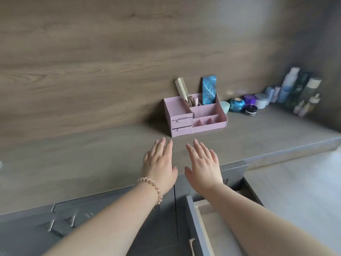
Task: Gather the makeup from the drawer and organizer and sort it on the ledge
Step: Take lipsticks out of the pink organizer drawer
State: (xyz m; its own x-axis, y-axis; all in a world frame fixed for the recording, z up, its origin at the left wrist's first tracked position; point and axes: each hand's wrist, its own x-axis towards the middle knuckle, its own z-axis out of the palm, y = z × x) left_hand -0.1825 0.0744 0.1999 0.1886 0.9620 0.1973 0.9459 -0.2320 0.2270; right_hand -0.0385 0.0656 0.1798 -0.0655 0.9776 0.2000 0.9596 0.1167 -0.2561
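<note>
A pink organizer (208, 124) stands on the wood ledge (73, 163) against the wall. It holds a round hairbrush (181, 87), a blue patterned palette (209, 90) and a few small tubes (193, 101); its two small drawers are shut. My left hand (159, 163), with a coil band on the wrist, and my right hand (203, 163) hover flat over the ledge in front of the organizer, fingers spread, holding nothing. Below my right forearm a grey drawer (195, 224) is pulled out; what lies in it is mostly hidden by my arm.
Jars (237, 105) and tall bottles (289, 84) line the back right of the ledge. Grey cabinet fronts with handles (60, 222) run under the ledge. Pale floor (299, 185) lies to the right.
</note>
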